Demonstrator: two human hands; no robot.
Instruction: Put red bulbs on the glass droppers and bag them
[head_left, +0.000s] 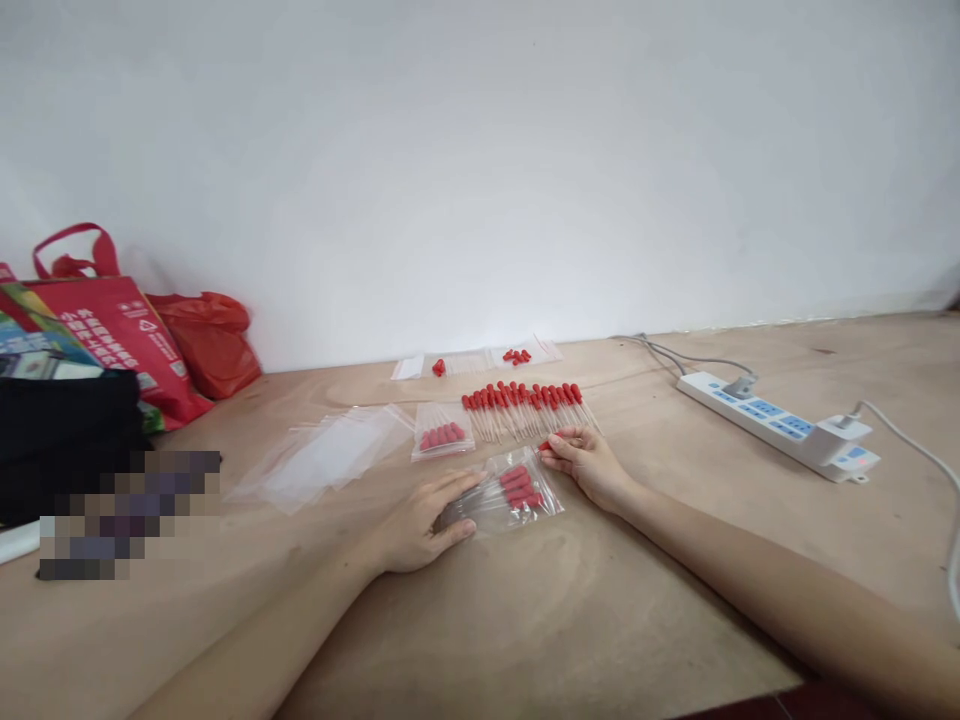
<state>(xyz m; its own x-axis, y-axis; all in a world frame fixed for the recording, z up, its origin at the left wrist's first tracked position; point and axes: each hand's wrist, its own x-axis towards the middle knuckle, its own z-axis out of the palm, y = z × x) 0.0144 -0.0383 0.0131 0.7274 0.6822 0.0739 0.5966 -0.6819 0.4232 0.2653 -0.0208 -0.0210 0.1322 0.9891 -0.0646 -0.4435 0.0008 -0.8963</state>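
Observation:
A clear zip bag (492, 500) lies flat at the front of the wooden table, holding several droppers (517, 485) with red bulbs and thin stems. At the bag's left end, my left hand (427, 520) holds it between thumb and fingers. My right hand (589, 465), beside the bag's upper right corner, pinches the red bulb of one dropper (550, 443); its stem is hidden. Just beyond, loose droppers (525, 398) lie in a row with their red bulbs pointing away. Another filled zip bag (442, 432) rests behind my left hand.
Flat clear bags (330, 455) are fanned out at left. By the wall lie two more bags (465, 362) with red pieces. A white power strip (772, 420) with cables stands right. Red bags (135, 340) and a black cloth (67, 430) fill the left side.

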